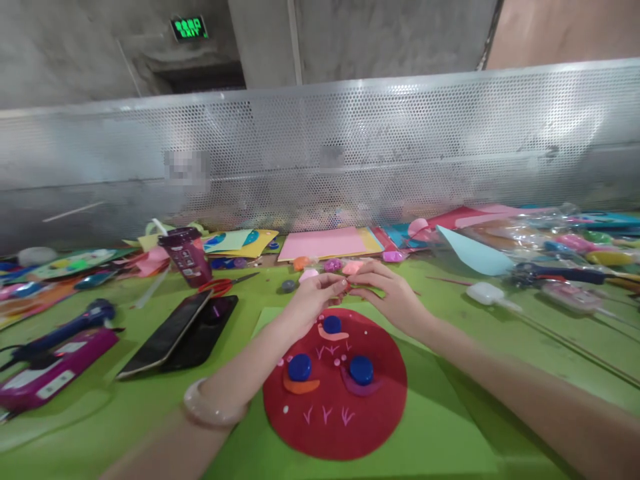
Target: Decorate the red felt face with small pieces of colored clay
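Observation:
My left hand (316, 299) and my right hand (395, 297) meet over the far edge of a red paper circle (335, 437). Both have their fingers pinched together at the tips; any small thing between them is too hidden to name. On the circle sit three round blue pieces (361, 370), with a curved orange clay strip (303, 387), a purple one (367, 390) and a salmon one (334, 335) beside them. Small pink branching marks (326, 415) and tiny pale dots also show there. Beneath the circle lies a green sheet (445, 437).
Left stand a maroon cup (187, 257), red-handled scissors (220, 287), two phones (167, 333), a dark blue glue gun (65, 330) and a purple power strip (60, 367). Lumps of coloured clay (333, 265) and paper sheets (323, 243) lie beyond my hands. Another glue gun (560, 273) rests right.

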A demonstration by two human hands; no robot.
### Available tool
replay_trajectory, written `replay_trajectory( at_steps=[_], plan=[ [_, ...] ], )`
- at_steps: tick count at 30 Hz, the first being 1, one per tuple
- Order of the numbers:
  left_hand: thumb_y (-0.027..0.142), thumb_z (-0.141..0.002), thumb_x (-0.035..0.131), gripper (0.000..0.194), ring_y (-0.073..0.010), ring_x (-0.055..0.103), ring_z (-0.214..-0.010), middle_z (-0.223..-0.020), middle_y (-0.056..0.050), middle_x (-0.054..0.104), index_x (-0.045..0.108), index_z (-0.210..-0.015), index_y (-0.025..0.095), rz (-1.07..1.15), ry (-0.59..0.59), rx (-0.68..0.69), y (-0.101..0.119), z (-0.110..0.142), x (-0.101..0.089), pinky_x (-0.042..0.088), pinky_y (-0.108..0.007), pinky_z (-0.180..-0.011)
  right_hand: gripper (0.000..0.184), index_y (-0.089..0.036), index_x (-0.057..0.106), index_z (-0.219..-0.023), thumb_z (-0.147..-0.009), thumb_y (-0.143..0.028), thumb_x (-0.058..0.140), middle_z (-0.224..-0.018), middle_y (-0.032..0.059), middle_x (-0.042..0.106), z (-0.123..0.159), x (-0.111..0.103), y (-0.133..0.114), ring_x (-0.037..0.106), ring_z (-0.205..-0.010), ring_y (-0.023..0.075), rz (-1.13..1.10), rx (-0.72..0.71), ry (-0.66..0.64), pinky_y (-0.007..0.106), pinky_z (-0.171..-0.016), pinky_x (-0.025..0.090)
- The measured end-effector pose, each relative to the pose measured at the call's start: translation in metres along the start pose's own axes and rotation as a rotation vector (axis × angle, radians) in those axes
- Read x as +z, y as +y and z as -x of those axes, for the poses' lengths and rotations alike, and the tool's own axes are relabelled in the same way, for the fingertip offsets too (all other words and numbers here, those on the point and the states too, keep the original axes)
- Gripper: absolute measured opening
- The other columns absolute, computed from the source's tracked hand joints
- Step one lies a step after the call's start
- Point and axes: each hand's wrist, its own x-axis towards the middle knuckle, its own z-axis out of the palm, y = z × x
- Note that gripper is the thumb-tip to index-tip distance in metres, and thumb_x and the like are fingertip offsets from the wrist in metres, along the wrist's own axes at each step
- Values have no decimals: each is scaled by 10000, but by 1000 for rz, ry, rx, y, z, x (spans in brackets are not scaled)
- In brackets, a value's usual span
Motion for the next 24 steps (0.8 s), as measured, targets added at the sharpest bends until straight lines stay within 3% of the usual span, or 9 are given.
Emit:
replay_trajectory(
  at_steps=[8, 14, 24],
  plan=[
    [386, -633, 746, 289, -100, 510, -640, -690, -5, 581, 647, -751, 142, -35, -47, -50, 0, 2, 2, 361, -224, -584, 141, -218, 649, -846, -862, -191, 512, -877, 59, 616, 1, -2, -3, 569, -906, 187, 32, -43, 43, 361, -780, 500],
    [378, -646, 739, 275, -121, 558, -725, -751, -30, 627, 674, -772, 142, 9, -122, -94, 5, 4, 3, 398, -240, -664, 153, -199, 622, -835, -875, -174, 476, -859, 71, 615, 1, -3, -5, 561, -911, 193, 54, -65, 22, 370, -798, 488],
    [343, -643, 746, 252, -101, 538, -675, -752, -24, 629, 675, -775, 139, -42, -85, -44, 2, 3, 2, 383, -237, -654, 143, -212, 652, -854, -864, -222, 509, -876, 65, 633, 1, -3, 0, 579, -896, 196, 66, -61, 14, 376, -771, 510]
  ],
)
